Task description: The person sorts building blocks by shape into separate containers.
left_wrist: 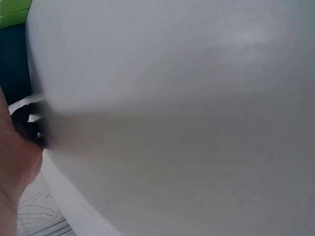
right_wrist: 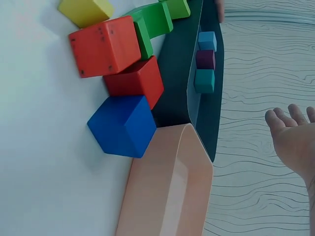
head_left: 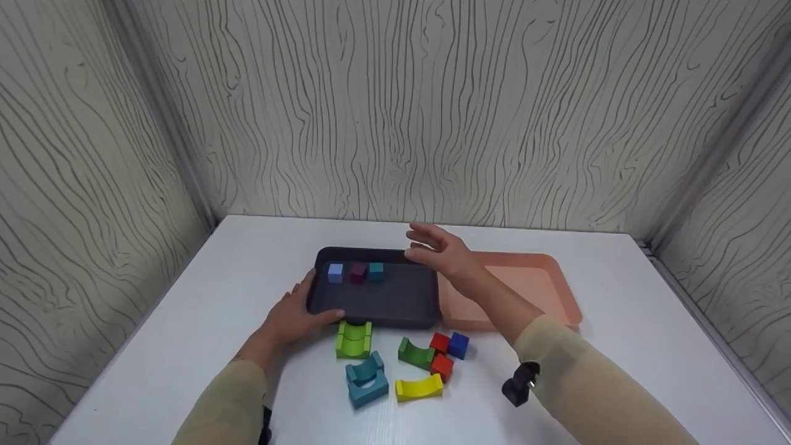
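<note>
A dark tray (head_left: 383, 306) holds a row of three cubes near its back left: light blue (head_left: 335, 273), maroon (head_left: 358, 274) and teal (head_left: 376, 272). My left hand (head_left: 295, 315) rests at the tray's left front corner, fingers along its left side and thumb on the front rim. Raised over the tray's right side, my right hand (head_left: 448, 254) has loosely bent, spread fingers and nothing in it. The same empty hand (right_wrist: 295, 140) shows at the right of the right wrist view. In the left wrist view, mostly white tabletop shows.
A peach tray (head_left: 525, 284) adjoins the dark one's right side. In front lie light green arch blocks (head_left: 354, 349), teal arch blocks (head_left: 369, 392), a green arch (head_left: 415, 354), a yellow arch (head_left: 420, 388), two red cubes (head_left: 441, 366) and a blue cube (head_left: 458, 345). Wood-patterned walls (head_left: 395, 111) enclose the table.
</note>
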`<state>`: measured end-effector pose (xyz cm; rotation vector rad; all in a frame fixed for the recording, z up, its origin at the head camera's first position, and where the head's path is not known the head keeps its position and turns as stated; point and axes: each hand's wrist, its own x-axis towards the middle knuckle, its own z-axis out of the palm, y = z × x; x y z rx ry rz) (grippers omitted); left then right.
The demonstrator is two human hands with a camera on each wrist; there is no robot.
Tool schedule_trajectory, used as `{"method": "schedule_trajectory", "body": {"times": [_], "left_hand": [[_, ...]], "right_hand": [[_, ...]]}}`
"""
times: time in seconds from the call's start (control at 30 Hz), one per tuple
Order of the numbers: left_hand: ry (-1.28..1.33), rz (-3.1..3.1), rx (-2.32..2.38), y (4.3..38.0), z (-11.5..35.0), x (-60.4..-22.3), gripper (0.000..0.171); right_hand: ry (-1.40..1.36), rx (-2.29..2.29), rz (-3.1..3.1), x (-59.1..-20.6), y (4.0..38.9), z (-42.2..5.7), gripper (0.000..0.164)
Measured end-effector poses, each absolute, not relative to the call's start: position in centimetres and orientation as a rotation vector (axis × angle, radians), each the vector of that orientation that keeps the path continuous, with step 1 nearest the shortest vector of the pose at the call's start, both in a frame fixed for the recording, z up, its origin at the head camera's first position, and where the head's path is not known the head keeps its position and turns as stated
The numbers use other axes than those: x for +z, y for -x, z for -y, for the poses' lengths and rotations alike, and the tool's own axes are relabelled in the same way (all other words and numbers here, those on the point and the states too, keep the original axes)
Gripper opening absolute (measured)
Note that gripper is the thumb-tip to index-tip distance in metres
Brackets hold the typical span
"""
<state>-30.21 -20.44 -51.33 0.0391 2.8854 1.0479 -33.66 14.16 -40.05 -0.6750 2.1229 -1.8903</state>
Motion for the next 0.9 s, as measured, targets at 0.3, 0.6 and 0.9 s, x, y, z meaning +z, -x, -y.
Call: {"method": "schedule_trajectory", "body": {"times": [0.3,0.6,0.9], "left_hand": [[-0.058,-2.879,1.042,30.1,20.6,-51.3,0.124],[-0.047,-2.884,1.041,30.3,20.4,-51.5,0.124],[-0.069,-2.911,1.032,30.3,20.5,-51.5,0.123]], "right_hand": [[0.721,-1.915,-2.116,-39.0,31.8,-16.3,0.070],[0.728,-1.942,-2.138,-38.5,29.7,-18.8,0.069],[0.641,-1.986,-2.156,-39.4,27.9,-21.9,0.063]]}}
